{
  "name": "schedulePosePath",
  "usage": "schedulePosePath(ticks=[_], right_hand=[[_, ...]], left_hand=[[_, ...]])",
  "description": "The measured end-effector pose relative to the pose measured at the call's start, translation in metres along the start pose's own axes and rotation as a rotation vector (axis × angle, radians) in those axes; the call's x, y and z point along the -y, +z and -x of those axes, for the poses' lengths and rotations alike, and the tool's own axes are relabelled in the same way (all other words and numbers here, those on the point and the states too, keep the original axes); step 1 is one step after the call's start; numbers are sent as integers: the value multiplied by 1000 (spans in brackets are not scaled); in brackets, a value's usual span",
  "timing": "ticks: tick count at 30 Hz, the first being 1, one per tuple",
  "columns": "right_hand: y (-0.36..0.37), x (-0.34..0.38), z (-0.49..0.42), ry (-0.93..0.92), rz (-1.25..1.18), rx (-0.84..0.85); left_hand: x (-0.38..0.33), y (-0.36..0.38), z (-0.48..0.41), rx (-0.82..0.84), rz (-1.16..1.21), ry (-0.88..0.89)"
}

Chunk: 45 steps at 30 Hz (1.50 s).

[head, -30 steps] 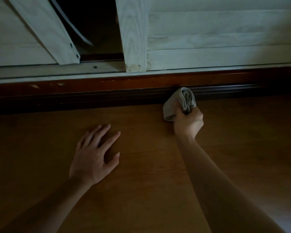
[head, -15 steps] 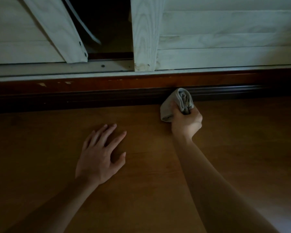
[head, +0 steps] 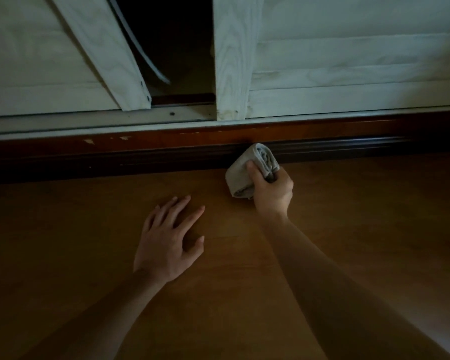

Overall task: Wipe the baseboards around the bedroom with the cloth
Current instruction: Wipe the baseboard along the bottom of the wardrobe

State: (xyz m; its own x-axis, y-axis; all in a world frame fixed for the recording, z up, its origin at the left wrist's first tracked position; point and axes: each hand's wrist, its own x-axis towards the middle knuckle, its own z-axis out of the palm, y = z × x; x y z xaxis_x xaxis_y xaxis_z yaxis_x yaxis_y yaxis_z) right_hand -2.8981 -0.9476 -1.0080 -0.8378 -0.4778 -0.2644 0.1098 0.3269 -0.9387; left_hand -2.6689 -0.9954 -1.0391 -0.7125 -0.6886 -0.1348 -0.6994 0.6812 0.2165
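A dark brown baseboard (head: 115, 159) runs across the view where the wooden floor meets a white louvred wardrobe. My right hand (head: 272, 192) grips a folded grey cloth (head: 244, 172) whose top end presses against the baseboard near the middle of the view. My left hand (head: 168, 241) lies flat on the floor, fingers spread, left of and nearer to me than the cloth, holding nothing.
White wardrobe doors (head: 348, 61) stand above the baseboard; one door (head: 107, 53) hangs tilted, leaving a dark gap (head: 174, 48) over a pale track (head: 89, 120). Small pale chips (head: 90, 141) mark the red-brown strip. Wooden floor (head: 374, 216) stretches to both sides.
The wardrobe and baseboard have slid right in the view. My right hand with the cloth has moved slightly left along the baseboard. My left hand stays flat on the floor.
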Motion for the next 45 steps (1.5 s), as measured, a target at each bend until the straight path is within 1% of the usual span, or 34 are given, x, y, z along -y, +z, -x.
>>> schedulePosePath(ticks=[2, 4, 7, 8, 13, 15, 19, 21, 24, 28, 31, 33, 35, 37, 42, 43, 45], right_hand=[[-19, 3, -2, -20, -4, -31], [-36, 5, -8, -42, 10, -80], [-56, 7, -19, -63, 12, -125], [-61, 8, -24, -76, 15, -141], [-79, 19, -41, -155, 59, -155], [-83, 23, -47, -186, 94, -134], [-97, 20, -64, -210, 146, -124], [-112, 17, -75, -196, 152, -180], [-135, 12, -88, -204, 173, -258], [-139, 9, -95, -228, 185, -222], [-141, 8, -97, -229, 166, -173], [-148, 7, -101, -212, 160, -159], [-156, 5, -106, -188, 149, -188], [-159, 3, -108, -185, 142, -201], [-149, 3, -103, -229, 132, -95], [-150, 2, -104, -223, 126, -93], [-158, 0, -109, -183, 98, -144]], left_hand=[[0, -2, 0, 19, -7, -11], [-5, -3, 0, 4, -9, -25], [-23, -6, -9, -22, -28, -52], [-33, -8, -16, -17, -47, -33], [-95, -30, -59, 155, -107, 227], [-121, -34, -70, 187, -112, 285], [-153, -25, -84, 207, -99, 277], [-159, -20, -90, 231, -106, 302], [-166, -18, -99, 329, -132, 368], [-179, -31, -118, 469, -131, 375], [-192, -35, -123, 590, -200, 382], [-201, -35, -122, 625, -200, 341], [-210, -32, -118, 613, -160, 275], [-219, -21, -112, 543, -117, 218], [-235, 20, -95, 209, -24, 114], [-236, 27, -92, 147, -5, 107], [-235, 38, -88, 49, 21, 105]])
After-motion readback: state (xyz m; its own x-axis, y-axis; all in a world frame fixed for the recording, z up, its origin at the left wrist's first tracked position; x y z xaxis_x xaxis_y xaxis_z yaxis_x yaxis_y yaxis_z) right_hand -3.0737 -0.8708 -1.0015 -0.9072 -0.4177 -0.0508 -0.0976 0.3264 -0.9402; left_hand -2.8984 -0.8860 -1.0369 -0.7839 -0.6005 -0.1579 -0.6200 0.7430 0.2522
